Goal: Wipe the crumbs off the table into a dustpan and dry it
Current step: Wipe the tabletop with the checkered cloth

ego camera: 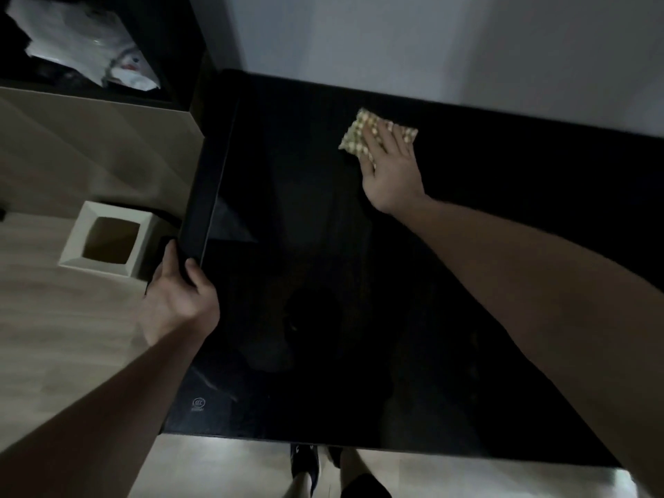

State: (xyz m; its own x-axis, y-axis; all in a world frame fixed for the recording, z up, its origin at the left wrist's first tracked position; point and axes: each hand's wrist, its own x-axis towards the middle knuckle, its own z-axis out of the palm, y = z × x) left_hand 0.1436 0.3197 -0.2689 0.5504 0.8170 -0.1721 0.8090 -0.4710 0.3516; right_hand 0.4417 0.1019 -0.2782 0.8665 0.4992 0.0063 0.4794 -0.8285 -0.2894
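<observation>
Under the right hand (390, 167), in the head view, a yellow-and-white checked cloth (363, 135) is lying flat on the black table (359, 282), toward the far edge. The right hand is pressing on it with fingers straight and spread, palm down; the cloth is sticking out past the fingertips and to the left of them. The right forearm is reaching across the tabletop from the near right corner.

At the table's left edge, the left hand (179, 292) is gripping a black dustpan (201, 195), thumb on top and fingers curled under its near end. The dustpan is running along that left edge away from the grip, dark on dark, so its exact outline is hard to tell. Cloth and dustpan are well apart, with bare glossy tabletop between them. Crumbs are too small or dark to see.

Left of the gripping hand, a white square bin (107, 242) is standing on the wooden floor (54, 336), open top up. Beyond it, a dark shelf is holding white plastic bags (82, 48). Below the near table edge, the person's feet (305, 469) are showing.
</observation>
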